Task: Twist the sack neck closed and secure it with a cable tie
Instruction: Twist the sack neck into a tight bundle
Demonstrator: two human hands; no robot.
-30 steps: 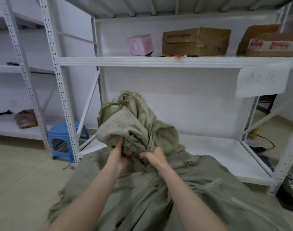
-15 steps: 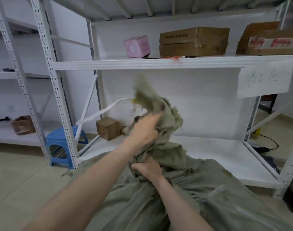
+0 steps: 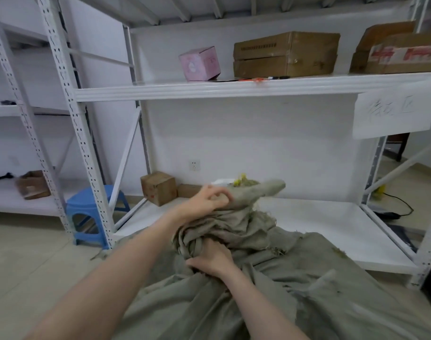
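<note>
twisting step underway: right hand (image 3: 210, 260) clamps sack neck (image 3: 197, 241), left hand (image 3: 207, 198) grips loose top. next: cable tie, none visible.

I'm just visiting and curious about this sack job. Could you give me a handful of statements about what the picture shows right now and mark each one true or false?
1. Both bare hands grip the grey-green woven sack. True: the left hand holds the loose top end, the right hand clamps the bunched neck below.
2. A cable tie is already fastened round the neck. False: none is visible there.
3. A pink cardboard box sits on the upper white shelf. True.
4. The blue plastic stool stands on the lower shelf. False: it stands on the floor, left of the rack.
5. The sack's top end stands straight up. False: it lies over to the right.
</note>
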